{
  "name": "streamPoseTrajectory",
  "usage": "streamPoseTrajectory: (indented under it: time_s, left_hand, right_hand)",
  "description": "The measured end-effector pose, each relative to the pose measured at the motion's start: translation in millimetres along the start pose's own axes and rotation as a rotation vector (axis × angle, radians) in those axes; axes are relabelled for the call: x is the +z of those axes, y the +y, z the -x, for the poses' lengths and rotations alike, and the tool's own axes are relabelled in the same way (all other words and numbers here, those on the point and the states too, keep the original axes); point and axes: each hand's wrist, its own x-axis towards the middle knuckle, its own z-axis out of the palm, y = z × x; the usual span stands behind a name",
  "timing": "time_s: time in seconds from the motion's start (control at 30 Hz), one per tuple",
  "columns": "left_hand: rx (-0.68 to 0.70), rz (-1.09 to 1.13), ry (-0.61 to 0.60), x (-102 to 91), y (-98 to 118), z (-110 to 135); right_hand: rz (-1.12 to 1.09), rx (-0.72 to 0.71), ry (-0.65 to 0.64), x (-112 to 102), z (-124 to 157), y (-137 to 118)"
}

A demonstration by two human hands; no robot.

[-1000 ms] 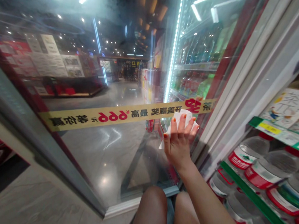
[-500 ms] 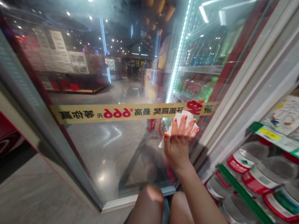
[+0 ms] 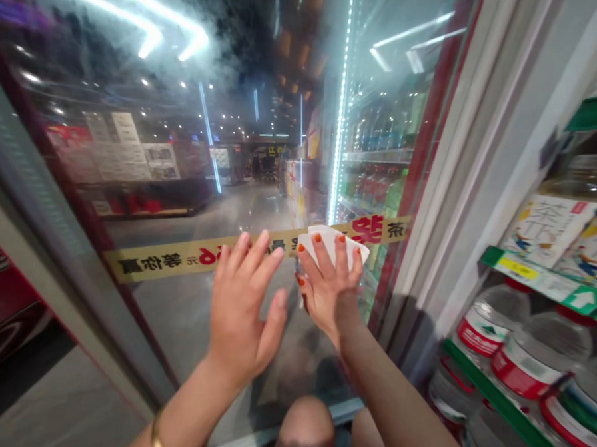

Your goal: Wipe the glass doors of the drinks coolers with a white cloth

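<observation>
White wipe (image 3: 333, 247): pressed flat on the glass door (image 3: 207, 145), at 12 o'clock from the right palm, and overlapping the right end of the yellow banner strip (image 3: 166, 262).
Glass door: swung open, fogged toward the top, shop aisle showing through it; its frame runs down at 3 o'clock from the wipe.
Risk, slipping wipe: only flat finger pressure pins it, so on damp glass it could probably bunch up or slide out from under the fingers.
Risk, door swing: two hands leaning on an open door may push it further out, and the person, crouched with a knee (image 3: 305, 427) at 6 o'clock, could lose balance.
Risk, shelf: the right elbow passes near the water bottles (image 3: 516, 355) at 4 o'clock; a wide sweep might knock them.
Right hand (image 3: 328, 288): fingers extended and slightly spread, not curled; the fingertips trap the wipe against the pane.
Left hand (image 3: 244, 301): at 9 o'clock from the right hand, fingers apart, palm toward the glass, holding nothing; I cannot tell if it touches the pane.
</observation>
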Motion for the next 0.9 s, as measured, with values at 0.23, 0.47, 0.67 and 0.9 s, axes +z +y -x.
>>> streamPoseTrajectory:
  time_s: [0.23,0.47,0.67,0.9]
  left_hand:
    - [0.151,-0.339,0.066,55.2,2.1,5.7]
    - [0.148,-0.234,0.068,38.4,-12.9,16.5]
    - [0.073,-0.393,0.098,35.2,-27.8,59.7]
    - [0.074,-0.412,0.126,43.2,-36.3,65.0]
  right_hand:
    - [0.023,0.363,0.073,12.0,67.4,-2.5]
    - [0.005,0.193,-0.014,10.7,36.1,-0.8]
    - [0.054,0.450,0.031,24.4,100.2,-0.9]
    - [-0.024,0.277,-0.100,20.9,76.3,-32.1]
